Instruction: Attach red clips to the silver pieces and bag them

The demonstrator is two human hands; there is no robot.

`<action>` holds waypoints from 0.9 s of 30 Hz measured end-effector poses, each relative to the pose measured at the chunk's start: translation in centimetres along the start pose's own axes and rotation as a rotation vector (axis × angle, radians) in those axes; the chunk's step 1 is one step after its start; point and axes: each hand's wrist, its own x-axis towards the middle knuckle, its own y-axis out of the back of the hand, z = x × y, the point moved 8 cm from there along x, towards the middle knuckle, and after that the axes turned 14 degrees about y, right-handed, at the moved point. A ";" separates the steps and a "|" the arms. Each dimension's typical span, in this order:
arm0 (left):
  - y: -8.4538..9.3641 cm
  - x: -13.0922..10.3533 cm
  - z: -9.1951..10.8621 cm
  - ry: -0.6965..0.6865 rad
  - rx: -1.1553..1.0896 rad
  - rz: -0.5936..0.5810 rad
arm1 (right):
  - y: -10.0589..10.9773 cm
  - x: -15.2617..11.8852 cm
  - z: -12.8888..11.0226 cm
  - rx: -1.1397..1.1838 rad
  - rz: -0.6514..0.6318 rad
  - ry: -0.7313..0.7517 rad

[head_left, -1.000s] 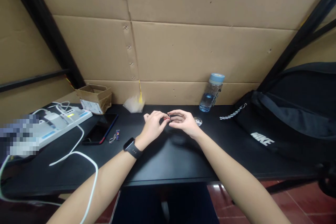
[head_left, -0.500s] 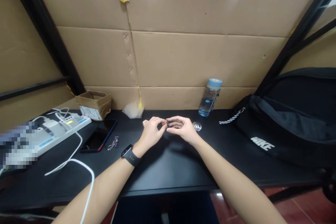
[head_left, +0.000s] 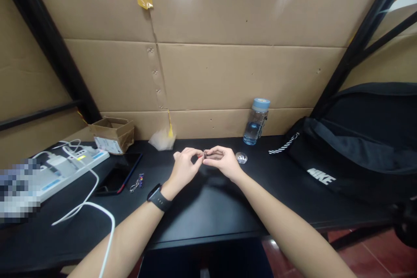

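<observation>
Above the black table, my left hand and my right hand meet at the fingertips. Between them is a small item with a red part on its left side, too small to make out. My left hand, with a dark watch at the wrist, pinches it from the left. My right hand's thumb and fingers close on its right side. Just right of my right hand, a small clear round object lies on the table.
A water bottle stands by the cardboard wall, left of a black backpack. To the left are a plastic bag, an open carton, a phone, a keychain and a power strip with white cables.
The view has shifted slightly, so most things appear a little further left. Both hands remain together around the small item, with a bit more of its red part showing.
</observation>
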 end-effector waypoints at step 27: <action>-0.3 -0.5 1.1 -0.218 0.213 0.058 | -0.2 -0.2 -0.5 0.013 0.032 0.028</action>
